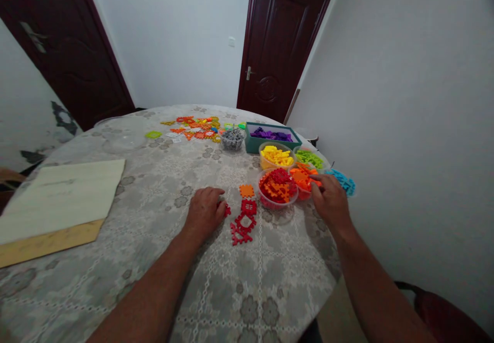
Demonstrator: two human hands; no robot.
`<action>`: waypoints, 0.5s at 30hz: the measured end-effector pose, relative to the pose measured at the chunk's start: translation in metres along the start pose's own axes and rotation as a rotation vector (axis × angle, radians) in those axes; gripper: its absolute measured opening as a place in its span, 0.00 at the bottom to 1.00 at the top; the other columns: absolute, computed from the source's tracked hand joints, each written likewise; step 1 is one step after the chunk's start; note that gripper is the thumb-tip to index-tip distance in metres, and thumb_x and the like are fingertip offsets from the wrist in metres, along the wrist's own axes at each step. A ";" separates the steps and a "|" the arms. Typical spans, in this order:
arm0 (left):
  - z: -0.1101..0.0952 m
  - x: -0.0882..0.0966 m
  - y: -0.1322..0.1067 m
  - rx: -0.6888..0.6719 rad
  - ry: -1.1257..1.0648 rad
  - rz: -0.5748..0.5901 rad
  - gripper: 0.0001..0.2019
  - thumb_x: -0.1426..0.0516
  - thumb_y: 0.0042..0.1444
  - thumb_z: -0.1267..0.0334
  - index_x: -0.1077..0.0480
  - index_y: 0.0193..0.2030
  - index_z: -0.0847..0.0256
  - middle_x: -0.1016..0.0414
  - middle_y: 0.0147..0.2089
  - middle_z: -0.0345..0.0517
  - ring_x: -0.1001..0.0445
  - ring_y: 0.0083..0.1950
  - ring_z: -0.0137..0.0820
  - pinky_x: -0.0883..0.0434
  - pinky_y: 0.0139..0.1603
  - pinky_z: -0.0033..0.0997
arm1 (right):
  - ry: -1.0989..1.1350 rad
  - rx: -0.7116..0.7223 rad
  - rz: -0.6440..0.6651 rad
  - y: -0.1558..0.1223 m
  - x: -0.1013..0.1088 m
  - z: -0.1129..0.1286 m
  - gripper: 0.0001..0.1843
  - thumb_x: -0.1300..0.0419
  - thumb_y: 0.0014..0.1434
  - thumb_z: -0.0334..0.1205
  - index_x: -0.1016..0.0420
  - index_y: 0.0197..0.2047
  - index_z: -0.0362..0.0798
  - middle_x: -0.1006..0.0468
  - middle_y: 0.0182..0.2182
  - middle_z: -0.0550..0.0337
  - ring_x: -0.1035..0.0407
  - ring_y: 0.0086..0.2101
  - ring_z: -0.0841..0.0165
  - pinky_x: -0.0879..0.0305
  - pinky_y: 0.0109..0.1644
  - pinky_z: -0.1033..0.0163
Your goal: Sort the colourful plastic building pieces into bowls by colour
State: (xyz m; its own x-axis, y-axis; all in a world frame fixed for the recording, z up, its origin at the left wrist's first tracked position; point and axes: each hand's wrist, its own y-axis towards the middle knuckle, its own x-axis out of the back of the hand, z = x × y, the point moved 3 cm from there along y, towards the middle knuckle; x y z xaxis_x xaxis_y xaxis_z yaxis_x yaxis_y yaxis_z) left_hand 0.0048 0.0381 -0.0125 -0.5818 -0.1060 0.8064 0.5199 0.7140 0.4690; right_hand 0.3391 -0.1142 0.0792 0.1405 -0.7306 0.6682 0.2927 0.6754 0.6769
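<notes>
Now rests left hand point(205, 210) at a red piece point(228, 209), holds right hand point(332, 200) over orange pieces point(300, 176); cannot tell either grip.

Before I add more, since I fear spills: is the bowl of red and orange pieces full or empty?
Full, or nearly so: red and orange pieces crowd the bowl up to about its rim.

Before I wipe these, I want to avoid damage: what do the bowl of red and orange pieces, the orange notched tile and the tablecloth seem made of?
Bowl: clear, glossy plastic, probably; pieces show through its wall. Orange notched tile: likely moulded plastic, smooth-looking, evenly coloured. Tablecloth: dull, lace-look pattern, perhaps vinyl or fabric; the picture leaves that open.
</notes>
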 end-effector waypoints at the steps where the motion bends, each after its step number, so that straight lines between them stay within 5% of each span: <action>1: -0.002 0.000 0.000 0.007 0.000 0.014 0.12 0.43 0.63 0.63 0.23 0.51 0.60 0.19 0.51 0.55 0.24 0.54 0.47 0.30 0.60 0.50 | 0.034 0.008 -0.031 -0.005 0.003 0.013 0.13 0.45 0.67 0.39 0.19 0.47 0.47 0.19 0.43 0.48 0.24 0.45 0.57 0.27 0.54 0.49; 4: -0.008 -0.001 -0.002 0.000 -0.007 0.045 0.13 0.42 0.63 0.64 0.23 0.52 0.60 0.19 0.51 0.54 0.25 0.55 0.46 0.30 0.61 0.50 | 0.203 0.125 0.061 -0.029 0.000 0.068 0.12 0.44 0.69 0.37 0.19 0.48 0.50 0.17 0.44 0.52 0.23 0.45 0.60 0.25 0.53 0.53; 9: -0.011 -0.004 -0.005 -0.019 -0.029 0.036 0.13 0.42 0.63 0.67 0.23 0.54 0.59 0.19 0.52 0.54 0.25 0.55 0.45 0.30 0.62 0.49 | 0.112 0.228 0.556 -0.065 -0.052 0.153 0.25 0.49 0.72 0.34 0.31 0.69 0.44 0.31 0.68 0.38 0.31 0.64 0.56 0.29 0.64 0.50; 15: -0.002 -0.006 -0.004 0.000 -0.031 -0.008 0.15 0.45 0.62 0.73 0.23 0.52 0.62 0.20 0.50 0.56 0.25 0.53 0.44 0.29 0.61 0.48 | -0.324 0.090 0.852 -0.042 -0.114 0.183 0.34 0.45 0.68 0.35 0.43 0.75 0.37 0.38 0.67 0.16 0.21 0.51 0.47 0.23 0.50 0.48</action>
State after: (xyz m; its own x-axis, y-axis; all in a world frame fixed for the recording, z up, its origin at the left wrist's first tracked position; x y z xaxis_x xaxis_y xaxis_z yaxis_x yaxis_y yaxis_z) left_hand 0.0071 0.0345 -0.0183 -0.6051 -0.0897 0.7910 0.5151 0.7135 0.4750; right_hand 0.1377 -0.0411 0.0312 -0.0014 0.0733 0.9973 0.1346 0.9882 -0.0725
